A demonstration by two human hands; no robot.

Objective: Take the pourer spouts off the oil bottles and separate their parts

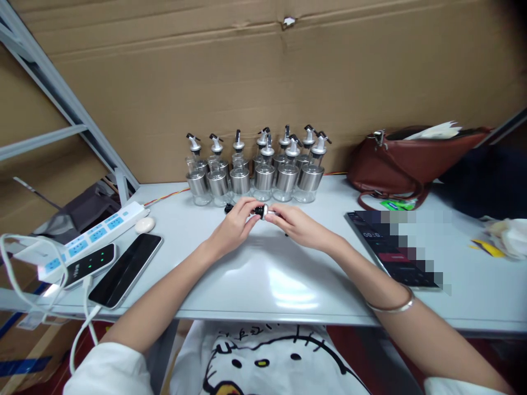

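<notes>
Over the middle of the table both hands meet at one pour spout (261, 210), with a black ribbed stopper and a silver collar. My left hand (239, 222) is closed around its black stopper end. My right hand (290, 222) pinches the silver end. A small black piece (228, 208) shows just beyond my left fingers; its kind is unclear. Behind the hands stand several glass oil bottles with steel bands in two rows. In the front row, the left ones, such as this open-necked bottle (219, 186), have no spout, while the right ones, such as this bottle (309, 178), carry spouts.
To the left lie a white power strip (99, 236), a phone (127, 269), a small device (90, 266) with cables and a round white case (144, 224). On the right are a tablet-like screen (387, 247) and a brown bag (387, 164). Cardboard (255, 77) stands behind.
</notes>
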